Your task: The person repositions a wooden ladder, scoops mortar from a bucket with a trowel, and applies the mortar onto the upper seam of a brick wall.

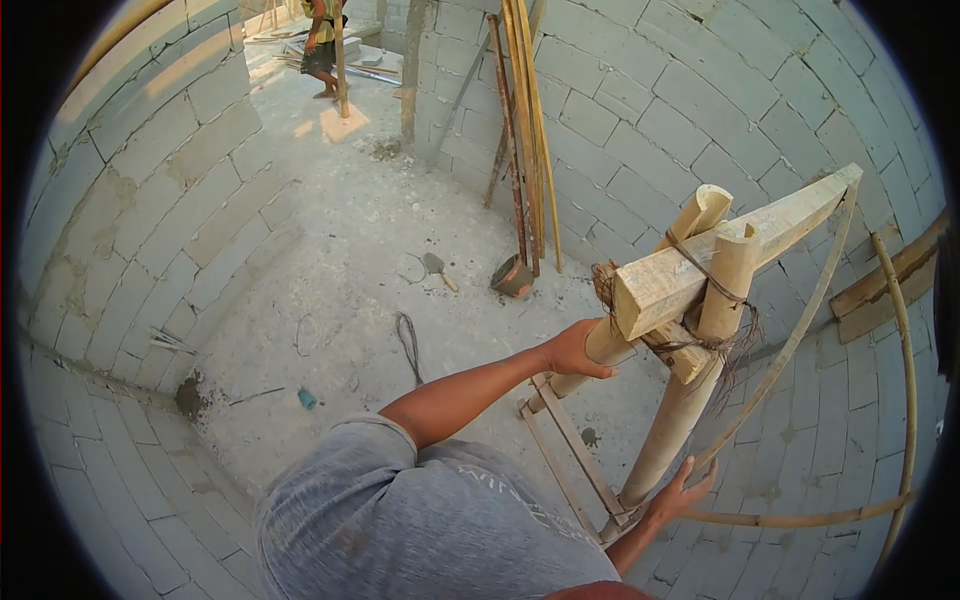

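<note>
My left hand (580,350) is wrapped around the upper part of a bamboo pole (608,343), just below a squared timber beam (690,275). Wire (720,345) lashes the beam between bamboo uprights, with a short wood block (680,352) under it. Lower on the right, my right hand (682,495) has a thin wooden strip (785,365) between its thumb and fingers. That strip slants down from the beam's far end. A thicker bamboo post (665,440) stands between my two hands, with wooden crosspieces (580,440) near its foot.
Grey block walls (690,90) enclose the room. Long poles (525,130) lean on the far wall beside a bucket (512,277). A trowel (440,270) and a looped cord (408,345) lie on the concrete floor. Another person (320,50) stands beyond the opening. Curved bamboo (800,519) crosses at right.
</note>
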Tool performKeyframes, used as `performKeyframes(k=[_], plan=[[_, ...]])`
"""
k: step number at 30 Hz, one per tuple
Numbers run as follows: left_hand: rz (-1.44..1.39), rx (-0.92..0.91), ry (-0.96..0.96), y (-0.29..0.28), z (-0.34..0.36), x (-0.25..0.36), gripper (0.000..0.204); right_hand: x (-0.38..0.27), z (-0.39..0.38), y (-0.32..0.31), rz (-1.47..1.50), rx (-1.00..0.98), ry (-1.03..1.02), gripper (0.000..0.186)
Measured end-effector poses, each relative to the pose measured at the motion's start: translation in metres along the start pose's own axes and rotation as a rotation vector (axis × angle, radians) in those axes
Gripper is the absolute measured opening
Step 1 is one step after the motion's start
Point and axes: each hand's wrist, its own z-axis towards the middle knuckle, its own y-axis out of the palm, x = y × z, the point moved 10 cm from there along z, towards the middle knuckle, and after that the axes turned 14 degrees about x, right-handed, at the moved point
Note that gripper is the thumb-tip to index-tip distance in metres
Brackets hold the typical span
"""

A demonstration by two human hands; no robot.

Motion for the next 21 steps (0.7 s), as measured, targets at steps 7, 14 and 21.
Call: performKeyframes(k=[7,14,21], plan=[[0.003,0.14,-0.134,-0.081,0.024,-0.026,0.074,-0.016,-0.003,0.096,-0.092,-0.277,0.154,0.054],[0.081,0.442,-0.073,-0.168,0.035,-0.039,0.066,-0.023,-0.025,0.171,0.203,-0.694,0.336,0.031],[0.17,0.619,-0.222,-0.247,0.019,-0.069,0.057,-0.069,-0.057,0.225,0.21,-0.659,0.35,0.029]])
